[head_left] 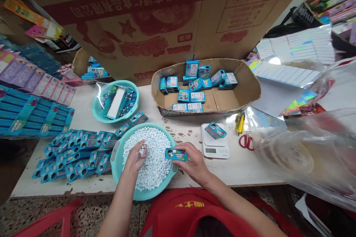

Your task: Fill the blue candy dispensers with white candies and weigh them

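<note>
Many filled boxes [194,85] already in cardboard tray [250,85], many flat packs [78,152] left. Left hand [136,157] pinched on white candies [155,163], right hand [194,163] clamped on blue box [175,154]

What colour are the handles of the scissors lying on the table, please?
Red: the scissors lie right of the scale, shown in the head view.

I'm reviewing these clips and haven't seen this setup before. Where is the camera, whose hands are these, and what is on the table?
There is one picture, taken by a camera worn on a person's head, looking down at their own bare hands.

The left hand is picking small white candies out of a teal basin full of them. The right hand holds a small blue box at the basin's rim.

On the white table there are also a kitchen scale with another box on it, red scissors, a pile of flat blue boxes and a cardboard tray of filled ones.
</note>
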Demonstrator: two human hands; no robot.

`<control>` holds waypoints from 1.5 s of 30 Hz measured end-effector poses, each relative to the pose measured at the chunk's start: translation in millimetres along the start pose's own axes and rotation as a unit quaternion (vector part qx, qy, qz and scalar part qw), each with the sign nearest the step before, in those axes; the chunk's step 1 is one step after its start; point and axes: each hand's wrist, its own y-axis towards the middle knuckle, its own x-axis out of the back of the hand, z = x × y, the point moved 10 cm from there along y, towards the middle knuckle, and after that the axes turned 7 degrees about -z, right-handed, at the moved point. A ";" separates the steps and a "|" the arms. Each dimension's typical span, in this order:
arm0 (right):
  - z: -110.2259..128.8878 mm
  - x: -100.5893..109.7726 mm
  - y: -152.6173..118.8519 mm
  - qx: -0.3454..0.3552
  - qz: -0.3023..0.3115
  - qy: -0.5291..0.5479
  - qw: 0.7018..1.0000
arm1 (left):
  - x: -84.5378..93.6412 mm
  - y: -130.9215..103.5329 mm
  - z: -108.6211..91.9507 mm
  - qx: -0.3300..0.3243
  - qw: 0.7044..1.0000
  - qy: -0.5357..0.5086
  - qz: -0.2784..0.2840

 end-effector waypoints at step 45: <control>-115.8 202.4 -125.0 -0.316 -0.341 0.004 0.885 | -331.6 -59.6 115.0 -0.371 0.444 0.776 0.251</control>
